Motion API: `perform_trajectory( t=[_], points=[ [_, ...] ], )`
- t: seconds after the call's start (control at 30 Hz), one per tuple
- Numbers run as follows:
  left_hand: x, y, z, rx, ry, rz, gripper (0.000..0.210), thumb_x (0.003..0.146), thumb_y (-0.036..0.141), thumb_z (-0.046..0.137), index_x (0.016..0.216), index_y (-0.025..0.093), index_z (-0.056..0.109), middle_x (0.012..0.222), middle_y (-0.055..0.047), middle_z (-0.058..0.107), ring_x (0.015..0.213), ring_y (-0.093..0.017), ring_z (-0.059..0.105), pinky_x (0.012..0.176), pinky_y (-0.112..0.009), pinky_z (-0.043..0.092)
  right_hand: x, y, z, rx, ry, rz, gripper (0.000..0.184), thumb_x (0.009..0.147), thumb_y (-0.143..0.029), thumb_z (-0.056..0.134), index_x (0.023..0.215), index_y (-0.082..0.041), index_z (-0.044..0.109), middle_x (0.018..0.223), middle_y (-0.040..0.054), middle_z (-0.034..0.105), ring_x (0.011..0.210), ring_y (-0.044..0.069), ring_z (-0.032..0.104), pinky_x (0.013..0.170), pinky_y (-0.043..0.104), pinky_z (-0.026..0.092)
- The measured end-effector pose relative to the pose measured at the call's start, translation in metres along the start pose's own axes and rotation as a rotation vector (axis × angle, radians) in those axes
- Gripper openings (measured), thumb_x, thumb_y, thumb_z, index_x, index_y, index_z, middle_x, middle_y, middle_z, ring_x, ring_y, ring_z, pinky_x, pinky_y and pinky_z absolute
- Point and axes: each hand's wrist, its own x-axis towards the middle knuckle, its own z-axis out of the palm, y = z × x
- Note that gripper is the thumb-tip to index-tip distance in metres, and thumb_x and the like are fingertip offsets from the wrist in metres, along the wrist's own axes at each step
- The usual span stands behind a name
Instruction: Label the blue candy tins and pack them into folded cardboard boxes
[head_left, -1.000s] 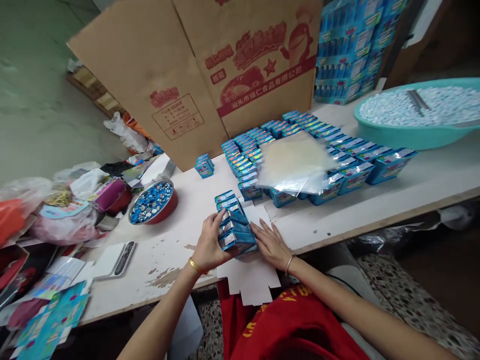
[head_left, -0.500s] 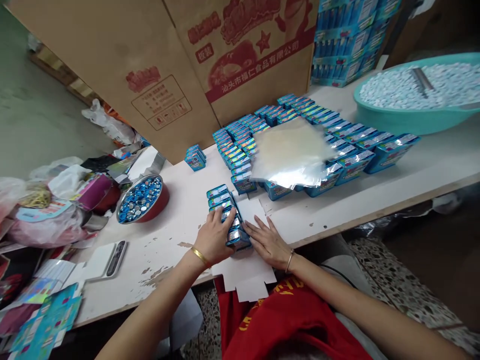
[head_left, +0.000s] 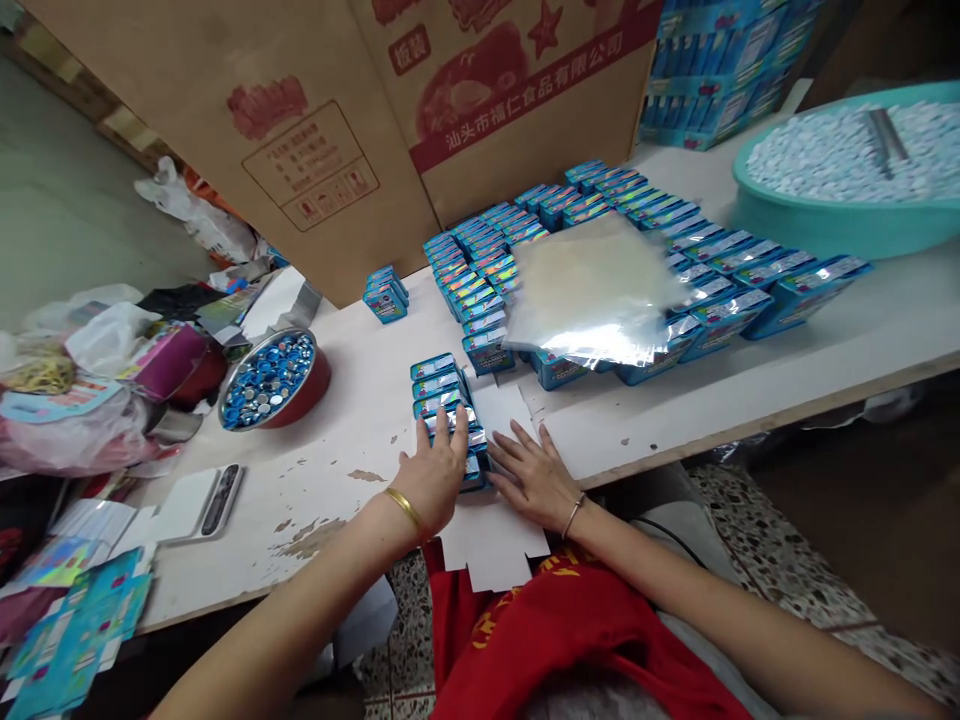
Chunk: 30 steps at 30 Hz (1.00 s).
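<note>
A short row of small blue boxes [head_left: 434, 386] stands on an unfolded white card [head_left: 499, 548] at the table's front edge. My left hand [head_left: 437, 465] lies over the near boxes of this row, with its fingers stretched out and apart; part of the row is hidden under it. Flat on the card, just right of the row, rests my right hand [head_left: 534, 474] with fingers spread. Neither hand grips anything.
Many more blue boxes [head_left: 480, 318] stand behind, partly under a stack of clear plastic film [head_left: 600, 285]. A turquoise basin [head_left: 817, 215] of pale candies is at right. A red bowl [head_left: 319, 385] with blue-and-silver pieces and a white scale [head_left: 184, 505] are at left. A large carton [head_left: 315, 150] stands behind.
My left hand has loosened from around the near boxes and its fingers have straightened over them. My right hand stays flat on the card. The view has shifted slightly.
</note>
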Motion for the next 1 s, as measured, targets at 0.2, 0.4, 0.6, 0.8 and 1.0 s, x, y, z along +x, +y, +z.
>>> perform_trajectory(
  t=[0.2, 0.4, 0.6, 0.8, 1.0],
  points=[
    [-0.003, 0.006, 0.001, 0.070, 0.113, -0.028, 0.095, 0.080, 0.011, 0.053, 0.148, 0.022, -0.012, 0.156, -0.021, 0.005, 0.141, -0.042, -0.001, 0.099, -0.073, 0.022, -0.001, 0.000, 0.004, -0.048, 0.004, -0.019, 0.050, 0.095, -0.044, 0.036, 0.141, -0.024, 0.041, 0.142, 0.0079, 0.046, 0.139, 0.034, 0.023, 0.108, 0.065, 0.014],
    [0.001, 0.010, 0.006, -0.008, 0.121, 0.065, 0.078, 0.087, 0.016, 0.046, 0.149, 0.023, -0.001, 0.154, -0.019, 0.017, 0.143, -0.036, 0.008, 0.104, -0.072, 0.011, -0.005, -0.001, 0.004, -0.078, -0.008, -0.033, 0.048, 0.096, -0.036, 0.032, 0.142, -0.021, 0.040, 0.144, 0.0082, 0.043, 0.139, 0.035, 0.020, 0.107, 0.066, 0.013],
    [-0.009, 0.002, 0.029, -0.014, 0.196, 0.105, 0.068, 0.090, 0.021, 0.043, 0.149, 0.018, 0.010, 0.154, -0.017, 0.018, 0.144, -0.031, 0.005, 0.110, -0.064, 0.013, -0.004, -0.002, 0.004, -0.074, -0.014, -0.023, 0.049, 0.096, -0.035, 0.032, 0.143, -0.022, 0.037, 0.145, 0.0065, 0.042, 0.141, 0.034, 0.018, 0.109, 0.064, 0.010],
    [-0.011, -0.001, 0.025, -0.088, 0.264, 0.223, 0.100, 0.077, 0.062, 0.056, 0.149, 0.009, 0.012, 0.154, -0.021, 0.013, 0.143, -0.036, 0.003, 0.114, -0.054, 0.014, -0.009, -0.007, 0.002, -0.040, -0.040, -0.015, 0.049, 0.096, -0.032, 0.030, 0.143, -0.019, 0.037, 0.145, 0.0081, 0.042, 0.140, 0.032, 0.021, 0.109, 0.063, 0.015],
    [-0.010, -0.026, 0.033, -0.094, 0.417, 0.156, 0.103, 0.075, 0.072, 0.049, 0.150, 0.012, 0.013, 0.153, -0.022, 0.017, 0.143, -0.037, 0.011, 0.112, -0.061, 0.010, 0.027, 0.017, -0.075, -0.111, 0.252, -0.083, 0.046, 0.096, -0.040, 0.035, 0.135, -0.021, 0.048, 0.143, 0.0086, 0.045, 0.141, 0.025, 0.023, 0.113, 0.054, 0.015]
  ],
)
